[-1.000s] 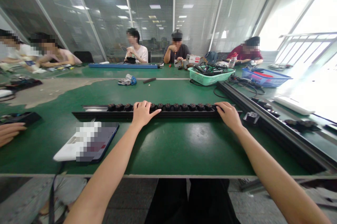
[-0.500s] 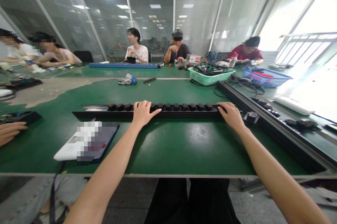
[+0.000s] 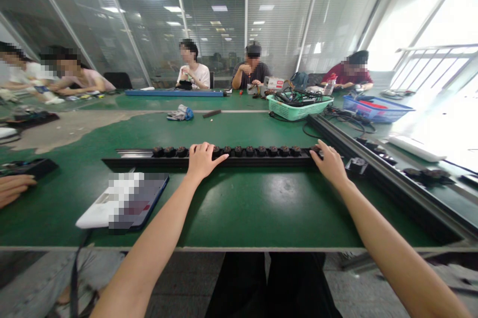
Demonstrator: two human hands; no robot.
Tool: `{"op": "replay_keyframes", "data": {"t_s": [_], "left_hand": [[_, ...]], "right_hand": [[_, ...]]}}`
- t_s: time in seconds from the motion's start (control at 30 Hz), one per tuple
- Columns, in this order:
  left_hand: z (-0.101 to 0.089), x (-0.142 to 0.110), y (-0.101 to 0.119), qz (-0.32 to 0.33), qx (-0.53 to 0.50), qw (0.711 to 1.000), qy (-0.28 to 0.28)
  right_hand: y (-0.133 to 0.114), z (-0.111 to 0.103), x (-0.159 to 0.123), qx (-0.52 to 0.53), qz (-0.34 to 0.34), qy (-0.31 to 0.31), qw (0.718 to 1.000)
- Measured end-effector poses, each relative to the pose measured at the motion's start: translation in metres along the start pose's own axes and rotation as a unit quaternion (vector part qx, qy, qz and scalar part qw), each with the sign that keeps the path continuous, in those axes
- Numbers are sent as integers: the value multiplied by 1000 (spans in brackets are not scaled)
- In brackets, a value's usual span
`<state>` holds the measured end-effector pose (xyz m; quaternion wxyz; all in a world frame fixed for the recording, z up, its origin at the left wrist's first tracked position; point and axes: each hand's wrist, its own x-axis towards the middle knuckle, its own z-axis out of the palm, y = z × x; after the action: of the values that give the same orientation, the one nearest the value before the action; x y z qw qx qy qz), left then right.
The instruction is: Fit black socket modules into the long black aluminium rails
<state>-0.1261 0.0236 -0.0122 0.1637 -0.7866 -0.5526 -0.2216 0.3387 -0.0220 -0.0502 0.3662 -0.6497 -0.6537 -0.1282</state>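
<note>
A long black rail [image 3: 142,162] lies across the green table [image 3: 239,208] in front of me, with a row of several small black knobs [image 3: 261,150] seated along its top. My left hand [image 3: 201,159] rests on the rail near its middle, fingers curled over the top and thumb stretched right. My right hand [image 3: 329,162] grips the rail's right end, fingers wrapped over a knob there.
A white and dark tablet [image 3: 123,201] lies at the left front. A second long black rail [image 3: 388,178] runs diagonally at the right. A green basket [image 3: 298,108] of cables and a blue tray [image 3: 377,108] stand behind. Another person's hand [image 3: 13,188] shows at the left edge; several people sit at the far side.
My right hand has slid slightly rightward and farther onto the rail's end. The left hand and the rail have stayed put.
</note>
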Motion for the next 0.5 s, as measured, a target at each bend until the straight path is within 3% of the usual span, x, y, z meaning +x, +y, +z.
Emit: {"op": "replay_keyframes", "data": {"t_s": [0.5], "left_hand": [[1,0,0,-5,-5,1000,-1]], "right_hand": [[3,0,0,-19,8,-3,1000]]}}
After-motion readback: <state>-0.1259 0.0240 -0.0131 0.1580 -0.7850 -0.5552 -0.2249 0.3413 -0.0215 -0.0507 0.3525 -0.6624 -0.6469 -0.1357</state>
